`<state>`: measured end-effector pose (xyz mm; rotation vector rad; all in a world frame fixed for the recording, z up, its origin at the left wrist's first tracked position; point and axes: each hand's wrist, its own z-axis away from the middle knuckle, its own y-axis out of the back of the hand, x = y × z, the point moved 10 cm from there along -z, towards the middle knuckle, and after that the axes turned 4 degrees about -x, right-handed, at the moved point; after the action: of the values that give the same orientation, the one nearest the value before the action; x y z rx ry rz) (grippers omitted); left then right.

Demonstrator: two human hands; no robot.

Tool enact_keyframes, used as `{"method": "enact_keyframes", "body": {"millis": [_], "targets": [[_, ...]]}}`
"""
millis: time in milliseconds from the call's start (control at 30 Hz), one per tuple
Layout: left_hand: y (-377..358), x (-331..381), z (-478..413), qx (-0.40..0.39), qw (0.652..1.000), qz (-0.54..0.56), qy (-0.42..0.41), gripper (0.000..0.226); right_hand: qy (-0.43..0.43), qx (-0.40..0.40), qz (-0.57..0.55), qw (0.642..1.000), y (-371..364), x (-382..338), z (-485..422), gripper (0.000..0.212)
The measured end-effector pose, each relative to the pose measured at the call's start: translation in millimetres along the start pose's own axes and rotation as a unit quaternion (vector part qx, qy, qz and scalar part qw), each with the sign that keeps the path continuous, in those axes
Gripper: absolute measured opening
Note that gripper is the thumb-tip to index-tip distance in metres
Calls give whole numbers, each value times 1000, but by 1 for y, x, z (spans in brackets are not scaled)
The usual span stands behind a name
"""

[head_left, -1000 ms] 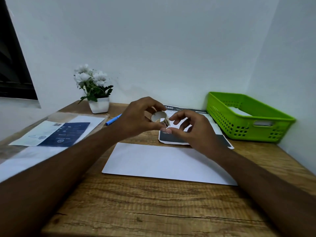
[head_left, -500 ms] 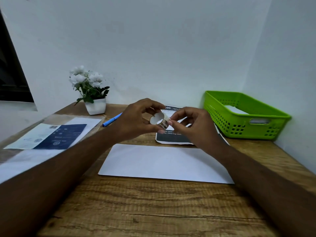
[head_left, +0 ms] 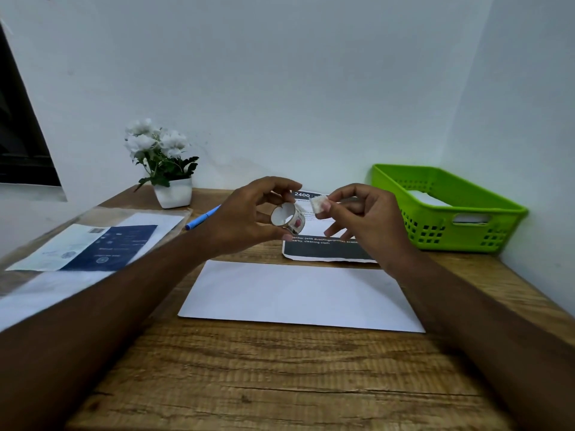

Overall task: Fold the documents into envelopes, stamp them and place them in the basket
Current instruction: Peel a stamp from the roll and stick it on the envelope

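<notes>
Printed documents (head_left: 93, 247) are laid flat at the left of the tabletop (head_left: 280, 384). A stamp roll (head_left: 287, 217), white inside with a red mark on its side, is pinched in the grip of the left hand (head_left: 245, 219), above the tabletop. A white square stamp (head_left: 319, 204) is pinched in the grip of the right hand (head_left: 370, 222), just beside the roll. A blank white envelope (head_left: 298, 295) is laid under both hands. White paper is seen in the green basket (head_left: 448, 213), far right.

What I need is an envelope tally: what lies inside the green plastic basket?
Inside the green plastic basket lies flat white paper, also showing through the handle slot. The near wall covers most of it, so the count is unknown.
</notes>
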<state>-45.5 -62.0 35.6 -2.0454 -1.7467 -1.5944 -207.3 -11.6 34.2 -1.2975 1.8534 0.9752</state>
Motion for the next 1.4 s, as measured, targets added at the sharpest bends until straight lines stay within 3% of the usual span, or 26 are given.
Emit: {"method": "enact_keyframes", "body": {"millis": [300,633,900,1067,1200,1400], "targets": [[18,-12,-2,36,989,-142,-14,73,-25,-16,13,999,-6,4,3,7],[67,-85,5,60,943,-314,89,68,-44,-26,60,997,-10,8,4,9],[72,-100,9,49,923,-354,139,54,-43,-49,59,996,-15,9,5,19],[49,-55,1,37,923,-372,88,49,-44,-55,40,997,-19,8,6,11],[17,-1,-4,38,931,-360,41,70,-30,-66,46,996,-21,2,7,17],[14,18,-1,115,934,-337,2,28,-19,-88,22,996,-27,-4,10,21]]}}
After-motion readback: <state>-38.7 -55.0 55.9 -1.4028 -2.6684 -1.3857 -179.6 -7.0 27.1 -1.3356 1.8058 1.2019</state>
